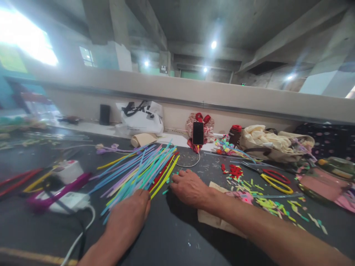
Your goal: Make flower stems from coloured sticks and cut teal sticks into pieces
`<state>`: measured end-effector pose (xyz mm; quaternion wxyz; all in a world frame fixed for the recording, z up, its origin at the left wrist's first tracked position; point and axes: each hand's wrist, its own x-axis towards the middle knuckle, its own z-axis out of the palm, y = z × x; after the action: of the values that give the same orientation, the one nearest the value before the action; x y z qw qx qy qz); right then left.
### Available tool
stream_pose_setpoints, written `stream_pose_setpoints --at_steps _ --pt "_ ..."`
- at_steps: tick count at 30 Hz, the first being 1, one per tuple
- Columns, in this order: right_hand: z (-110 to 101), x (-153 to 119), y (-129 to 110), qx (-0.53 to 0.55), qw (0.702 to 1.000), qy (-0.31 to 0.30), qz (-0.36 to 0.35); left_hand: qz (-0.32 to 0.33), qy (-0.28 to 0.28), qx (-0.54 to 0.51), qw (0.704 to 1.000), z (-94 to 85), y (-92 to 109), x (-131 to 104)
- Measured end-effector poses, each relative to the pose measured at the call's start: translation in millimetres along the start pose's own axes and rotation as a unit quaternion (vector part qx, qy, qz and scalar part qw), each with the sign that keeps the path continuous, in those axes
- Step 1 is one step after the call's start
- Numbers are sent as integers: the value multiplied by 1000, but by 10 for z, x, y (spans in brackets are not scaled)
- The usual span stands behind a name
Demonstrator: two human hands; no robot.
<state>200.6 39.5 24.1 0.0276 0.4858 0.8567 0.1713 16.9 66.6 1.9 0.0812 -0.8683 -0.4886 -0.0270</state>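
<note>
Long fuzzy stems (138, 170) in blue, lilac, yellow, green and red lie in a loose bundle on the dark table (163, 236). My left hand (130, 210) rests on the near end of the bundle, fingers bent downward; whether it grips a stem is hidden. Just right of the bundle, my right hand (187, 186) is low over the table with its fingers curled beside small green pieces (166, 181). What its fingertips hold, if anything, cannot be made out. Under my right forearm lies a beige cloth (216, 223) with a pink item (244, 197).
Red-and-yellow-handled scissors (276, 181) lie at right near red pieces (235, 171) and yellow-green cut pieces (269, 207). A phone (198, 133) stands at the back on a cable. White chargers with cables (66, 201) and a purple tool (61, 192) sit at left. A glass jar (327, 181) stands far right.
</note>
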Motion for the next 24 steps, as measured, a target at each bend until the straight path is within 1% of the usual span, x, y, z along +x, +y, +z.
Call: stream_pose_setpoints --at_steps 3,5,7,10,13,15,18,19,21,24 --pt "-32 -87 -87 17 1000 -5 -17 0 9 1 1000 15 -2 15" --pt "-26 -119 -97 25 999 -19 -18 0 18 -4 1000 20 -3 12" --pt "-10 -119 -52 25 999 -30 -2 4 20 -10 1000 19 -7 7" --pt "-10 -103 46 19 999 -33 29 22 1 -29 999 15 -27 16" --pt "-65 -137 31 20 998 -27 51 25 -7 -42 999 18 -67 40" --pt "-106 -192 -52 40 997 -29 51 15 2 -50 999 4 -98 49" --pt "-113 -273 -156 69 996 -48 35 -22 6 -87 996 -70 -140 47" --pt "-95 -285 -161 70 995 -54 37 -41 1 -103 994 -103 -154 46" --pt "-42 -274 -127 65 994 -63 62 -68 -1 -136 988 -164 -180 47" --pt "13 -179 -56 63 992 -61 91 -87 11 -177 980 -196 -204 55"
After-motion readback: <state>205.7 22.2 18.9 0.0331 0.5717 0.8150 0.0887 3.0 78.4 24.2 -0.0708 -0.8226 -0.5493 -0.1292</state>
